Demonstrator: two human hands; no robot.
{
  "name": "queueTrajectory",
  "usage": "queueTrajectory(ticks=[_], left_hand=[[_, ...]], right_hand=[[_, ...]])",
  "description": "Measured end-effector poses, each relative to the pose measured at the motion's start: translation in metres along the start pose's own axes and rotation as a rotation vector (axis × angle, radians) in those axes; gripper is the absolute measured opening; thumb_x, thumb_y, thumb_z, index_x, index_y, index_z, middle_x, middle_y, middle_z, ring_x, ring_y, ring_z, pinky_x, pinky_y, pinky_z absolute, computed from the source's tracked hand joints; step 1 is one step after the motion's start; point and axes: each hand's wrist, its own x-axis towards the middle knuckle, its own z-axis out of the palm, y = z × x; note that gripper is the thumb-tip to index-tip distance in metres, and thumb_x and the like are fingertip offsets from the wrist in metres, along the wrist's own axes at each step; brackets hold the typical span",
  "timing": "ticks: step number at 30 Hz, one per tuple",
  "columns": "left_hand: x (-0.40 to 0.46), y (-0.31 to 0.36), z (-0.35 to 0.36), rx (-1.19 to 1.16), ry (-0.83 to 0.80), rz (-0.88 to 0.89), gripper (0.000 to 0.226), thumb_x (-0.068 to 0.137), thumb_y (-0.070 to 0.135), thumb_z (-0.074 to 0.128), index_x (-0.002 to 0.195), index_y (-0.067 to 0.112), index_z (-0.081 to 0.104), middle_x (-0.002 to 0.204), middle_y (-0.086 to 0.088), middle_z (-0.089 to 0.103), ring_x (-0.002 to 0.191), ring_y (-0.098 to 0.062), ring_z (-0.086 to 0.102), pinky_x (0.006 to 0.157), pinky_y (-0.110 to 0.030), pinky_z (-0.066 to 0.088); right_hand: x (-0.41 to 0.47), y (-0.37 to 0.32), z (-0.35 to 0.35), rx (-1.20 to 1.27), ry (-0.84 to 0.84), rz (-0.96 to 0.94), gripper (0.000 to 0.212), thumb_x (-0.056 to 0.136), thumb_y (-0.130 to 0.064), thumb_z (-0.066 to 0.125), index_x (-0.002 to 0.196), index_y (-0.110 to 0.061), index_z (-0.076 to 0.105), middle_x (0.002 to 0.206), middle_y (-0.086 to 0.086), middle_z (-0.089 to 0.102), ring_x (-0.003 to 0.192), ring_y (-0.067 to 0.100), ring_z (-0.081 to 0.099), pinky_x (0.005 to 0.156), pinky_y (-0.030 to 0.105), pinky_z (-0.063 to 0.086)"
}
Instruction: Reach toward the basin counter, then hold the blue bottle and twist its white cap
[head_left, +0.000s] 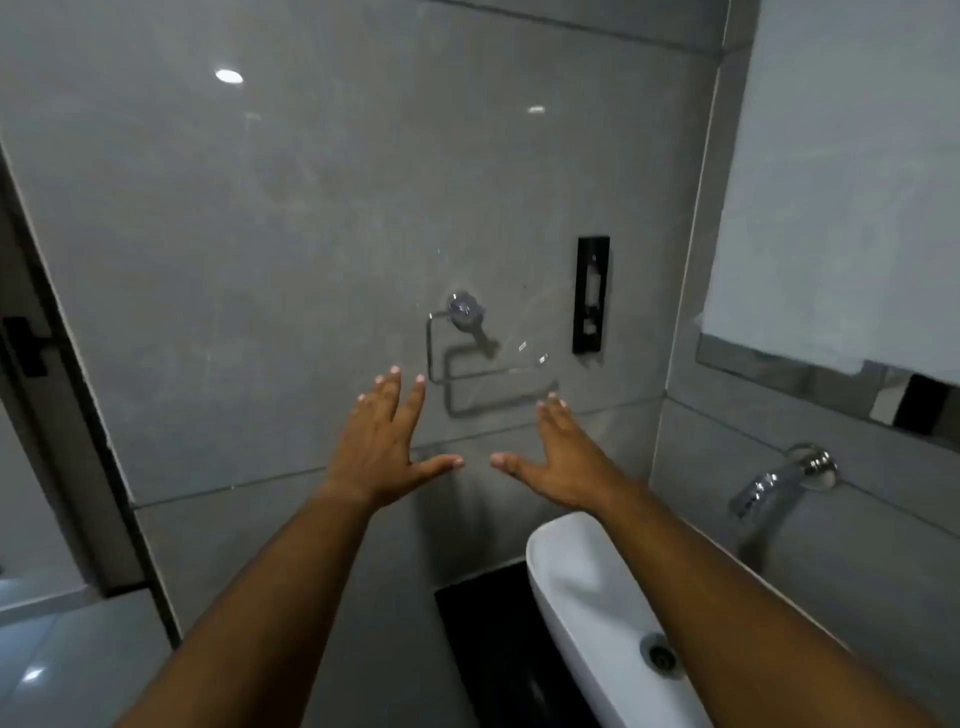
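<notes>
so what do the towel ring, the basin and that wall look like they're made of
The towel ring looks like polished chrome-plated metal: thin, bright, with sharp glints. The basin seems glazed white ceramic, smooth with soft sheen, and has a metal drain. The wall appears to be large polished grey tiles, stone or porcelain; it mirrors ceiling lights and shows grout lines. Both hands are spread open in front of it.

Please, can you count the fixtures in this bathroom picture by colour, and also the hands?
Chrome fixtures: 2, the towel ring on the wall and the tap.
Black fixtures: 1, the narrow black wall plate.
White fixtures: 1, the basin.
Hands: 2, the left hand and the right hand, both with straight, spread fingers, holding nothing.
Total: 6.
</notes>
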Motion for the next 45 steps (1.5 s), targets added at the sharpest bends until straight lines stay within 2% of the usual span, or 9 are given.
queueTrajectory(ticks=[5,10,17,21,26,30,34,41,45], left_hand=[[-0.060,0.021,0.080,-0.077,-0.198,0.064,0.128,0.060,0.099,0.013,0.155,0.013,0.011,0.161,-0.021,0.002,0.149,-0.036,0.002,0.119,-0.050,0.005],[-0.132,0.043,0.151,-0.179,-0.375,0.098,0.125,0.061,0.097,0.024,0.155,0.016,0.010,0.162,-0.018,0.001,0.149,-0.033,-0.001,0.118,-0.046,0.001],[-0.203,0.076,0.209,-0.251,-0.519,0.150,0.127,0.062,0.099,0.024,0.155,0.016,0.002,0.163,-0.012,-0.003,0.149,-0.027,-0.007,0.116,-0.039,-0.006],[-0.212,0.095,0.225,-0.341,-0.575,0.141,0.129,0.062,0.099,0.030,0.155,0.015,0.001,0.163,-0.010,-0.002,0.149,-0.025,-0.005,0.116,-0.037,-0.005],[-0.220,0.114,0.241,-0.483,-0.652,0.069,0.128,0.062,0.096,0.043,0.156,0.016,0.007,0.163,-0.009,0.012,0.149,-0.027,0.009,0.118,-0.040,0.008],[-0.229,0.122,0.251,-0.560,-0.652,0.024,0.109,0.074,0.081,0.055,0.155,0.023,0.013,0.162,-0.006,0.016,0.148,-0.029,0.012,0.118,-0.043,0.013],[-0.230,0.123,0.253,-0.574,-0.625,0.002,0.100,0.077,0.075,0.060,0.154,0.024,0.021,0.162,-0.005,0.018,0.148,-0.029,0.012,0.117,-0.045,0.017],[-0.233,0.124,0.252,-0.615,-0.613,-0.023,0.093,0.079,0.068,0.065,0.151,0.024,0.027,0.162,-0.004,0.017,0.148,-0.026,0.011,0.115,-0.044,0.020],[-0.233,0.125,0.255,-0.616,-0.580,-0.023,0.092,0.079,0.067,0.066,0.150,0.021,0.029,0.163,-0.003,0.017,0.148,-0.024,0.011,0.115,-0.042,0.021]], right_hand=[[-0.083,0.049,0.066,-0.021,-0.214,0.140,0.130,0.052,-0.095,0.036,0.148,-0.016,-0.003,0.159,0.001,-0.013,0.145,0.014,-0.012,0.118,0.035,0.003],[-0.164,0.079,0.109,-0.021,-0.365,0.244,0.129,0.051,-0.096,0.038,0.146,-0.023,-0.010,0.158,-0.003,-0.019,0.143,0.011,-0.017,0.121,0.040,0.004],[-0.235,0.104,0.129,-0.033,-0.363,0.219,0.119,0.063,-0.088,0.043,0.146,-0.022,-0.010,0.156,-0.005,-0.020,0.144,0.010,-0.017,0.117,0.032,0.001],[-0.263,0.105,0.147,-0.127,-0.366,0.129,0.109,0.071,-0.078,0.046,0.147,-0.018,-0.005,0.159,0.000,-0.011,0.145,0.012,-0.010,0.116,0.029,0.004],[-0.306,0.121,0.170,-0.235,-0.482,0.330,0.079,0.088,-0.054,0.047,0.147,-0.011,0.015,0.159,0.010,0.008,0.146,0.023,0.013,0.118,0.037,0.022],[-0.311,0.126,0.180,-0.243,-0.492,0.523,0.051,0.086,-0.046,0.056,0.124,-0.015,0.046,0.129,0.013,0.051,0.118,0.030,0.049,0.098,0.039,0.041],[-0.311,0.129,0.190,-0.256,-0.517,0.555,0.038,0.089,-0.034,0.055,0.121,-0.015,0.048,0.122,0.012,0.055,0.114,0.030,0.052,0.096,0.039,0.043],[-0.296,0.114,0.174,-0.072,-0.208,0.597,0.037,0.082,-0.023,0.058,0.117,-0.014,0.051,0.114,0.009,0.061,0.105,0.028,0.059,0.090,0.037,0.049],[-0.275,0.102,0.148,0.004,-0.024,0.478,0.025,0.081,-0.017,0.062,0.106,-0.015,0.057,0.101,0.005,0.064,0.091,0.018,0.061,0.081,0.027,0.052]])
